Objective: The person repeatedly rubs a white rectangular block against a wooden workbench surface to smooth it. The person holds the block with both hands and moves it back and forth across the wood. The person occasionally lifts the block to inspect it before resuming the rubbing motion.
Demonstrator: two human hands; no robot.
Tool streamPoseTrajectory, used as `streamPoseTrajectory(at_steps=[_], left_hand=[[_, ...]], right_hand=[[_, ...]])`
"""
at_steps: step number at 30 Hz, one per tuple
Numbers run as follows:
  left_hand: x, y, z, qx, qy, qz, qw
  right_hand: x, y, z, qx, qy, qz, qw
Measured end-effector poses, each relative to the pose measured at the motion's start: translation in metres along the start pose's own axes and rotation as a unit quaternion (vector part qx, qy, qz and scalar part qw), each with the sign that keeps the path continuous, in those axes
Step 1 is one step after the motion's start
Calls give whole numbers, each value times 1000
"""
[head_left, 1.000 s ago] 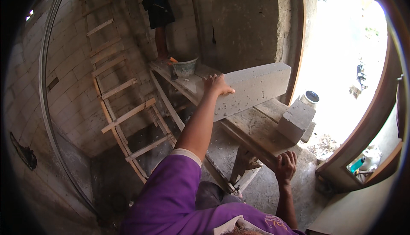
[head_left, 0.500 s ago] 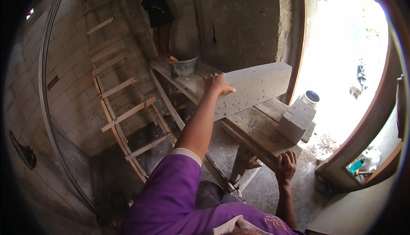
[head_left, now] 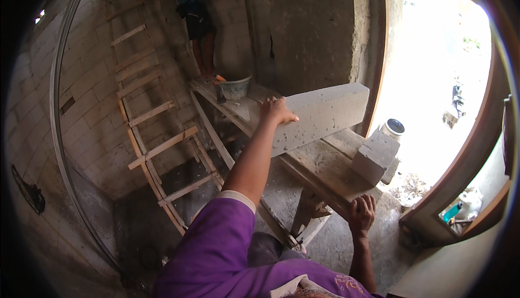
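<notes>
The left hand (head_left: 277, 111) grasps the long grey block (head_left: 325, 114) near its left end, thumb against the near face and fingers over the top. This block stands on its narrow edge on the plank worktop (head_left: 322, 162), slanting away toward the bright doorway (head_left: 433, 81). The right hand (head_left: 362, 214) is at the near end of the worktop with its fingers curled; whether it grips the plank edge, I cannot tell. Just beyond it, a small block (head_left: 376, 157) sits on the worktop, apart from the long one. Toward the far end is a grey bucket (head_left: 235, 88), with an orange-handled tool (head_left: 220, 78) at its left rim. Another person (head_left: 200, 27) in dark shorts stands behind the bucket. On the left, a wooden ladder (head_left: 162, 147) stands before a block wall (head_left: 81, 119).
</notes>
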State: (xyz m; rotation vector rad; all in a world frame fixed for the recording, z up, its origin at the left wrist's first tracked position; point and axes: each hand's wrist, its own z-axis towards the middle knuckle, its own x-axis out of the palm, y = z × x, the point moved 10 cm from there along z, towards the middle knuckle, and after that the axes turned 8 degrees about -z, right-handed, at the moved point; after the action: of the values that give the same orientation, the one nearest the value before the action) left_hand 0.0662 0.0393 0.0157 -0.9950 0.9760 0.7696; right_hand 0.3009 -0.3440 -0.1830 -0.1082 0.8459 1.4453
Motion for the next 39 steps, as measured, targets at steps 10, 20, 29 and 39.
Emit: streamPoseTrajectory(at_steps=[10, 20, 29, 39], left_hand=[[0, 1, 1, 2, -16, 17, 1000], [0, 0, 0, 8, -16, -7, 1000], [1, 3, 4, 0, -25, 9, 1000], [1, -1, 4, 4, -16, 14, 1000]], right_hand=[[-4, 6, 3, -3, -4, 6, 1000], [-8, 8, 1, -8, -19, 7, 1000], [-10, 12, 5, -6, -3, 4, 1000], [-10, 9, 4, -11, -10, 4, 1000]])
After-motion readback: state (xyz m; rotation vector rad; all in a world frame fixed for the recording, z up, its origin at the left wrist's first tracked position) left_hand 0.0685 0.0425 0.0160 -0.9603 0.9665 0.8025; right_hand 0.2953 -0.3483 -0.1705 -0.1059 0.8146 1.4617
